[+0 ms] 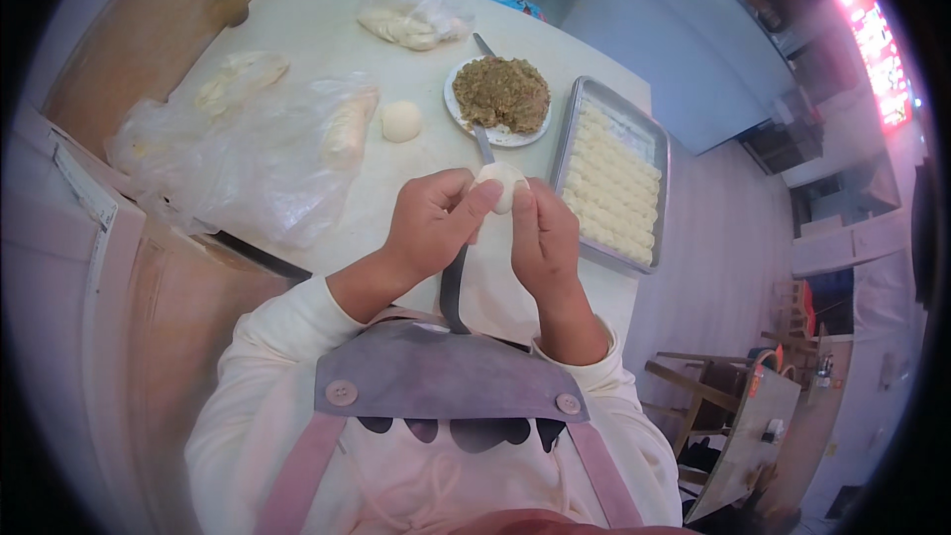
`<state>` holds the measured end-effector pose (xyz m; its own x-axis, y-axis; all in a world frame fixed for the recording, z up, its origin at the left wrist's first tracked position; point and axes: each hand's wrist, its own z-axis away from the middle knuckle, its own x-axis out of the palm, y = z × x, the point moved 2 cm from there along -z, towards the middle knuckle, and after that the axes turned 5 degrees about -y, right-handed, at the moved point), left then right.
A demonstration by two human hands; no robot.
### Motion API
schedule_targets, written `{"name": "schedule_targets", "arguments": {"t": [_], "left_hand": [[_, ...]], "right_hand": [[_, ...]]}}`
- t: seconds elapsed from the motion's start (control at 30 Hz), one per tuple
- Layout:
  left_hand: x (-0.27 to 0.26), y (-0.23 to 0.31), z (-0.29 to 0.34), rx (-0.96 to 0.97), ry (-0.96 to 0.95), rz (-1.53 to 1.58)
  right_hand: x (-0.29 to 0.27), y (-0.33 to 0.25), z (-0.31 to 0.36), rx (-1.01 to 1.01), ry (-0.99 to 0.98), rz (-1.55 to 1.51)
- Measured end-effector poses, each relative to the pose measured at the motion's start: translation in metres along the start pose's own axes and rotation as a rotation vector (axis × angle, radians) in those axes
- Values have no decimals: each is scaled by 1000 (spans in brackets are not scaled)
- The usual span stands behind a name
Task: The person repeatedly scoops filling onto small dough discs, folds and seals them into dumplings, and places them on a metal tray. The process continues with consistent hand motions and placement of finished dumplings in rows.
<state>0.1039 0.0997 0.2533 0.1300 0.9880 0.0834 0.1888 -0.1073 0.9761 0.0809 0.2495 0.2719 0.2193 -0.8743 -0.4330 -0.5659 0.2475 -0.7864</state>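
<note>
Between my two hands, in front of my apron, I hold a small round dough wrapper (503, 178). My left hand (436, 218) is closed, its thumb pressed on the wrapper's left side. My right hand (545, 238) pinches the right side, thumb and fingers close together. Just beyond them stands a white plate (530, 139) heaped with brown-green minced filling (503, 94). A flat metal handle (482, 142) juts from the plate's near edge toward my hands. To the left of the plate, a round piece of dough (401, 122) lies on the table. Whatever lies inside the wrapper is hidden.
Right of the plate, a metal tray (666, 178) holds rows of white dumplings (609, 178). Clear plastic bags with dough (267, 159) cover the table's left side, and another bag of dough (414, 10) sits at the far edge. A wooden chair (693, 386) stands at lower right.
</note>
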Motion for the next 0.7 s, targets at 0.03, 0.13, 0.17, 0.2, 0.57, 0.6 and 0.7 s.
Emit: {"name": "schedule_targets", "arguments": {"t": [0.03,0.13,0.17,0.2,0.57,0.6,0.7], "left_hand": [[1,5,1,-13,-11,6],[1,16,0,-43,-105,73],[0,18,-1,-51,-145,104],[-1,19,-2,10,-179,22],[12,26,-1,-43,-284,122],[14,27,-1,-53,-293,132],[21,27,-3,-69,-287,232]], "right_hand": [[-2,1,-1,-121,0,177],[-3,2,-6,-316,35,194],[-3,1,-5,-330,55,197],[-3,0,-5,-345,74,202],[-5,6,5,-118,133,36],[-5,7,7,-80,142,-15],[-7,17,9,-99,221,-95]]}}
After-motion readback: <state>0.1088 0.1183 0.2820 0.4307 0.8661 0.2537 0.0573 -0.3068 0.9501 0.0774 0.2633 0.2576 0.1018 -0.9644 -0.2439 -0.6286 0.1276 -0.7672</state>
